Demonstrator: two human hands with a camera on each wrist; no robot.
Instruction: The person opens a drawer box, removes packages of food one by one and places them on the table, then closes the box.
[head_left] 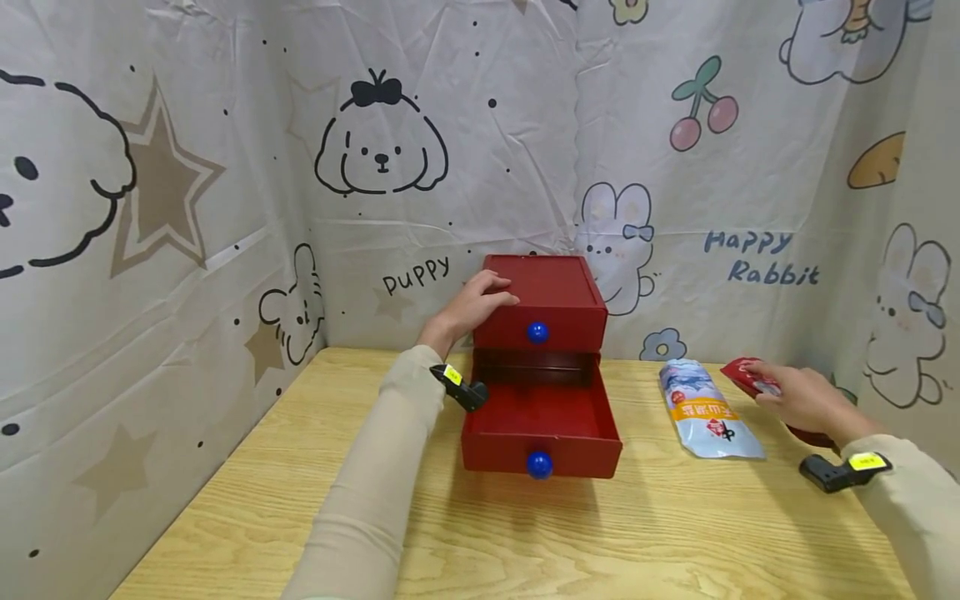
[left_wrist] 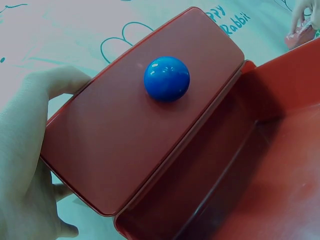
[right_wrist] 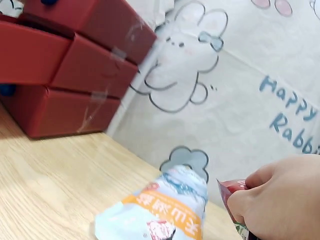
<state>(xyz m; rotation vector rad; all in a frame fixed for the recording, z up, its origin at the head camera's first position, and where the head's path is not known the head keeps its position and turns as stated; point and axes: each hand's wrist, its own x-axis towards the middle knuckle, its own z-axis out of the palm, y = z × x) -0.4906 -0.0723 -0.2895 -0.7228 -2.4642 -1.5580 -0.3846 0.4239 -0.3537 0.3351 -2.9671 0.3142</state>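
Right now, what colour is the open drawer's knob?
Blue; the knob shows best in the head view.

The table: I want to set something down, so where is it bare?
Bare tabletop lies before the open drawer, between both sleeves, and between the left sleeve and curtain. Crowded: the right, where a pale bag lies beside the red packet in the right hand.

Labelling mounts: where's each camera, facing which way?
Head: worn on head, facing forward and down at red drawer unit; left hand, right hand, sleeves.
Left wrist: worn there, facing upper blue knob; left hand near, right hand far.
Right wrist: worn there, facing salt pouch and red drawer unit; right hand holding red packet.
Head, right wrist share salt pouch.
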